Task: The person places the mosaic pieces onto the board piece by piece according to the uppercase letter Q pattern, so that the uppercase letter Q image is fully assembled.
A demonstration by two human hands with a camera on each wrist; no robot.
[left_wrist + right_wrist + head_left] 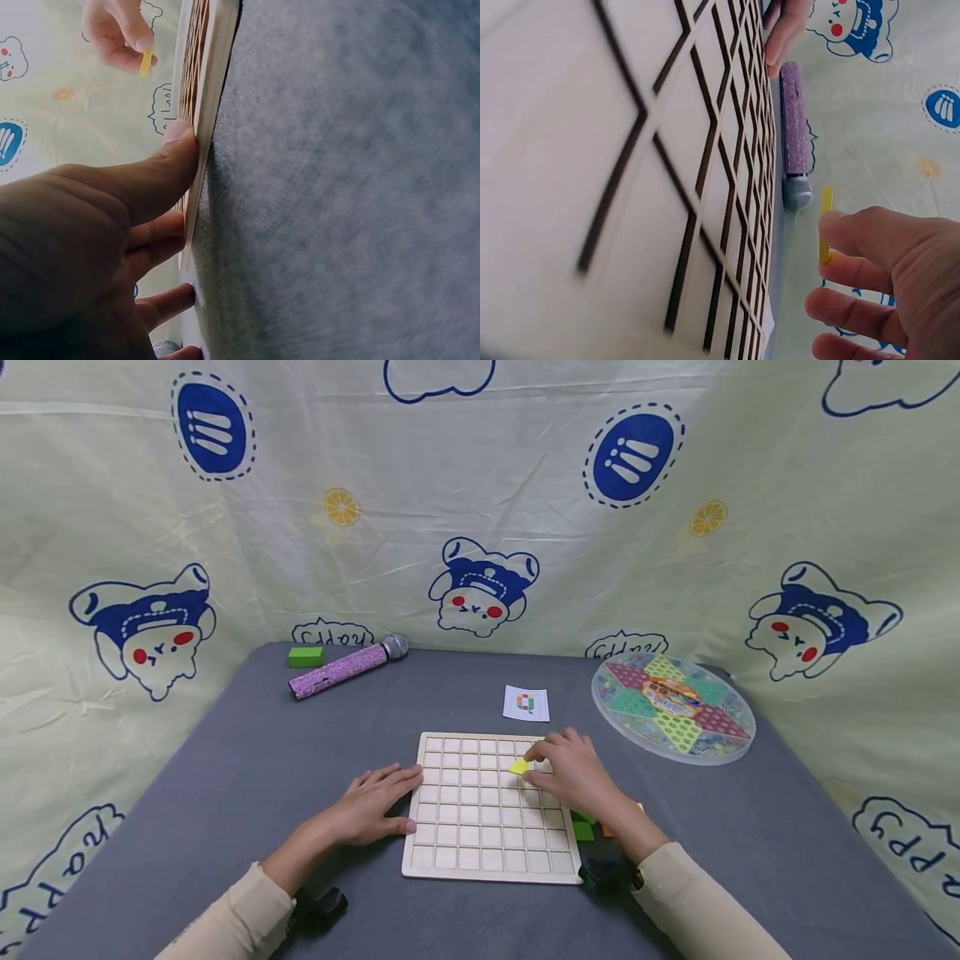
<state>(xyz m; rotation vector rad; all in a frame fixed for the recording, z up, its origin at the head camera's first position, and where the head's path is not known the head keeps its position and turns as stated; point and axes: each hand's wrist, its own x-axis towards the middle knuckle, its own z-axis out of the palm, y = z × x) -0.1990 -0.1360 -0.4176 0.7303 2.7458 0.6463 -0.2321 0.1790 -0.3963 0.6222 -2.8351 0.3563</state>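
A pale wooden board [468, 858] with a grid of square cells lies flat on the table. My right hand [576, 773] is over the upper right of the grid, pinching a small yellow tile [518, 767] between thumb and index finger. In the right wrist view the thin yellow tile [826, 225] appears edge-on, the other fingers spread beside it. My left hand [371, 806] rests at the board's left edge, fingers fairly straight. In the left wrist view its thumb [178, 150] touches the board's rim [214, 82].
Green blocks [582, 831] and an orange piece lie right of the board, partly under my right forearm. Behind the board is a small picture card [526, 703]. A round game box [675, 706] lies back right; a purple microphone [341, 671] and green block [306, 657] lie back left.
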